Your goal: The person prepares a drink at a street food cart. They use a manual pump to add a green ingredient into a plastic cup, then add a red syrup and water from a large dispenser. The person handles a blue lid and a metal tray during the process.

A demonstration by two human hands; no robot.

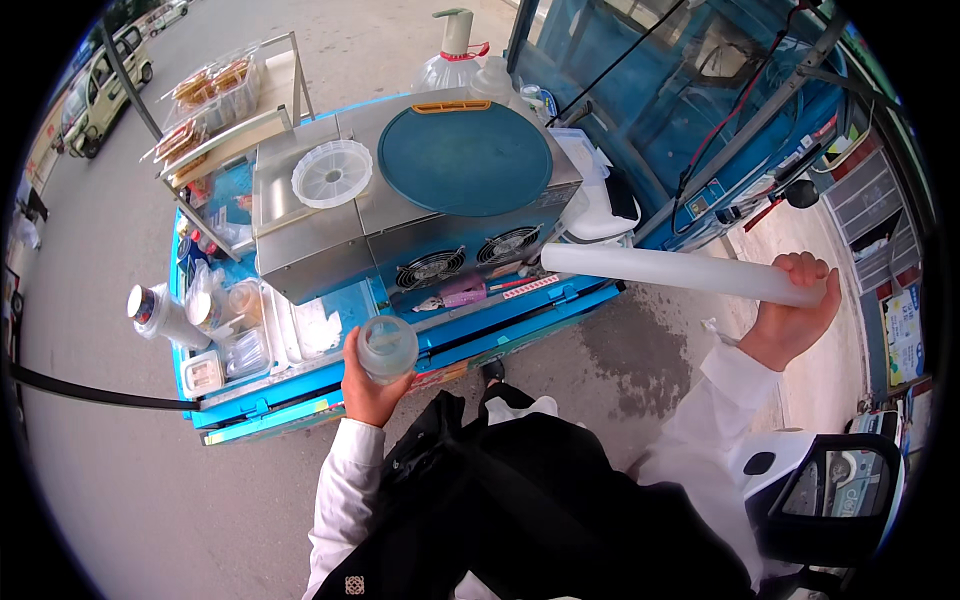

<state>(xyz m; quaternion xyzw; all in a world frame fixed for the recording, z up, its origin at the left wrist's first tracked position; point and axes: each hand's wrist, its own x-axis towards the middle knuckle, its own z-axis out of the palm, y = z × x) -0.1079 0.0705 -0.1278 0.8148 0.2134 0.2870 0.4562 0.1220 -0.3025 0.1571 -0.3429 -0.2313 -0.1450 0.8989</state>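
Over the front edge of the blue cart (290, 405), my left hand (368, 396) is wrapped round a translucent plastic cup (388, 347), its round rim facing up. Out to the right, my right hand (792, 325) grips one end of a long, whitish tube-shaped piece (670, 273). The tube stretches left, and its far end is beside the steel machine (310, 250). Whether it is a roll or a sleeve of stacked pieces, I cannot tell.
A dark green round lid (465, 158) and a clear ribbed disc (332, 174) lie on the machine. Stacked cups (165, 318) and small containers stand at the cart's left. Packaged food (215, 85) sits on a rack. A vehicle mirror (838, 485) juts in at lower right.
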